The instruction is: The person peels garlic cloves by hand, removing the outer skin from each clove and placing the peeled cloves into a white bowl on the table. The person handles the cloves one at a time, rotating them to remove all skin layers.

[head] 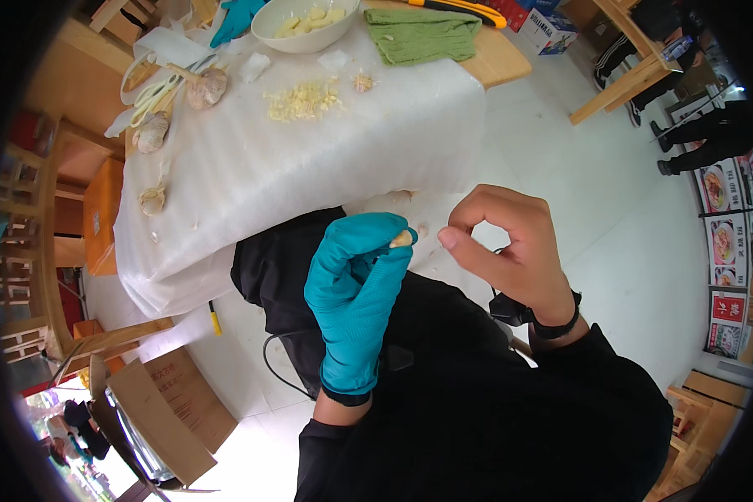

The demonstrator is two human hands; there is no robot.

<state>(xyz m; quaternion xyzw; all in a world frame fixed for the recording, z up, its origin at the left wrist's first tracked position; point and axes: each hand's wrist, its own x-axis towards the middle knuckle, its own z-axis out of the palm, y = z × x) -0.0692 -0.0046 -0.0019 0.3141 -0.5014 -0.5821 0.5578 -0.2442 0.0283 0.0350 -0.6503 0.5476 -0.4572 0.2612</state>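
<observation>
My left hand (357,282), in a teal glove, pinches a garlic clove (401,239) between thumb and fingertips. To its right, my bare right hand (508,245) is apart from the clove, thumb and index finger curved with a small gap between their tips. Beyond my hands, a heap of chopped garlic (304,100) lies on the plastic-covered table (257,169). A white bowl (306,39) at the far edge holds several peeled cloves. Whole garlic bulbs (207,88) sit at the table's left, and a partly stripped bulb (152,201) is nearer me.
A green cloth (421,36) lies folded right of the bowl, by an orange-and-black tool (470,9). White cord (157,99) coils at the left. An open cardboard box (163,414) stands on the floor at lower left. People's legs (690,141) show at far right.
</observation>
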